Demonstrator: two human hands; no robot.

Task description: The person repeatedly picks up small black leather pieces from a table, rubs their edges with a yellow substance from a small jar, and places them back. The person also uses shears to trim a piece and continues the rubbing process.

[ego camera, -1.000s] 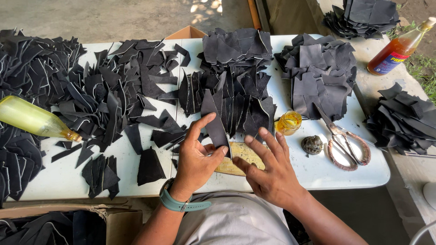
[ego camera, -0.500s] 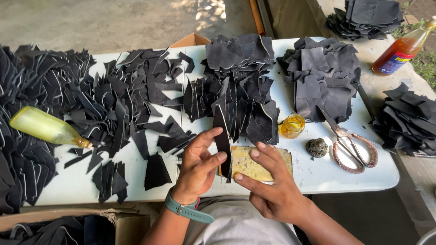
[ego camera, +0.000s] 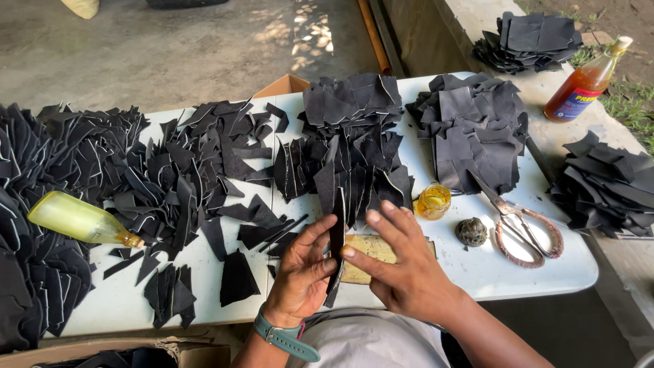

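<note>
My left hand [ego camera: 303,272] and my right hand [ego camera: 402,269] together pinch a long, narrow black leather piece [ego camera: 336,235], held edge-on and upright over the white table [ego camera: 477,272]. Both sets of fingers press its sides from left and right. Under the hands lies a yellowish board [ego camera: 381,247]. Just beyond the piece is a heap of black cut pieces [ego camera: 354,150]. A teal watch sits on my left wrist.
Black pieces [ego camera: 170,184] cover the table's left and middle; more stacks lie at the right [ego camera: 477,133] and off the table [ego camera: 606,180]. A yellow squeeze bottle [ego camera: 78,219], small glue jar [ego camera: 434,201], round lump [ego camera: 471,232], scissors [ego camera: 524,228] and amber bottle [ego camera: 584,82] are nearby.
The black piece has been turned from flat-facing to edge-on between both hands. The hands have closed in around it, and the camera has tipped slightly.
</note>
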